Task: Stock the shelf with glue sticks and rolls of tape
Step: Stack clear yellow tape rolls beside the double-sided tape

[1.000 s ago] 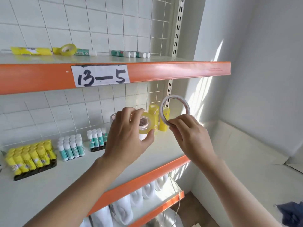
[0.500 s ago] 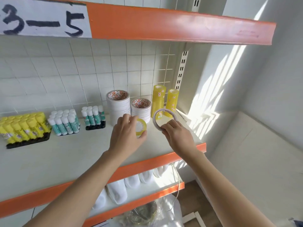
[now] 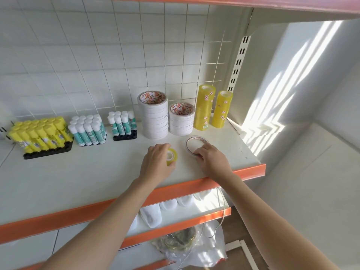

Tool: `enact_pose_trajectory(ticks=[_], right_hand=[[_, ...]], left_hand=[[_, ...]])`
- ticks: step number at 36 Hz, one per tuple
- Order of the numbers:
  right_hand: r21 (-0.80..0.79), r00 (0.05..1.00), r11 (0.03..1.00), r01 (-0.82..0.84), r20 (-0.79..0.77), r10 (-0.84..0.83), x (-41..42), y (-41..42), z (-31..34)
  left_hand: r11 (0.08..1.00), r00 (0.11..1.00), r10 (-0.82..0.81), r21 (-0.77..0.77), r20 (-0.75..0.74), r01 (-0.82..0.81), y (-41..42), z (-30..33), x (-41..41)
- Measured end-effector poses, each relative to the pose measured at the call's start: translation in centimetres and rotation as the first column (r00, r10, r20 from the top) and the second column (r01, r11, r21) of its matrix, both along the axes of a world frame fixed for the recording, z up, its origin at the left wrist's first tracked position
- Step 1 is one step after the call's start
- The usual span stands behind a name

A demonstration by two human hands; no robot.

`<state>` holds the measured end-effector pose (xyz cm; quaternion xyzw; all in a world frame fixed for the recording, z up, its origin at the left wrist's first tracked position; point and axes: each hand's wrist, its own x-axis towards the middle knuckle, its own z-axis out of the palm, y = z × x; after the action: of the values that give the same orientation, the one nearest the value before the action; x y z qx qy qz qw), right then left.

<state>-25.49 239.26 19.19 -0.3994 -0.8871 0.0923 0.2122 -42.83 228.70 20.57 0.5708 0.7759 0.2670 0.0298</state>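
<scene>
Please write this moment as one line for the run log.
left hand: grips yellow tape roll | right hand: holds white tape roll | both on shelf

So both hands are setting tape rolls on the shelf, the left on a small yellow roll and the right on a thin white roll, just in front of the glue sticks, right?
Not quite. The head view shows the small yellow roll and thin white roll in front of the stacked tape rolls, not the glue sticks. The left hand and right hand are as stated.
</scene>
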Motion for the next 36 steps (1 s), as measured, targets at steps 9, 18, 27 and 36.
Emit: enact_pose_trajectory(ticks=[9,18,27,36], right_hand=[[-0.001,0.999,1.0,-0.024,-0.034,0.024,-0.3,-0.3,-0.2],[-0.017,0.998,1.0,-0.012,-0.066,0.011,-0.4,-0.5,-0.4],[0.004,1.0,1.0,0.012,0.012,-0.012,-0.6,-0.3,0.2],[0.263,0.987,0.965,0.001,-0.153,0.041,-0.5,-0.5,1.0]], left_hand=[[0.998,0.996,-0.031,0.052,0.083,0.027,0.9,-0.7,0.0],[0.997,0.996,-0.05,0.061,0.076,0.045,-0.1,-1.2,-0.4],[1.0,0.998,-0.025,0.014,-0.05,0.026,-1.1,-1.7,-1.7],[0.999,0.978,0.031,-0.012,-0.205,-0.034,-1.1,-2.6,-2.4]])
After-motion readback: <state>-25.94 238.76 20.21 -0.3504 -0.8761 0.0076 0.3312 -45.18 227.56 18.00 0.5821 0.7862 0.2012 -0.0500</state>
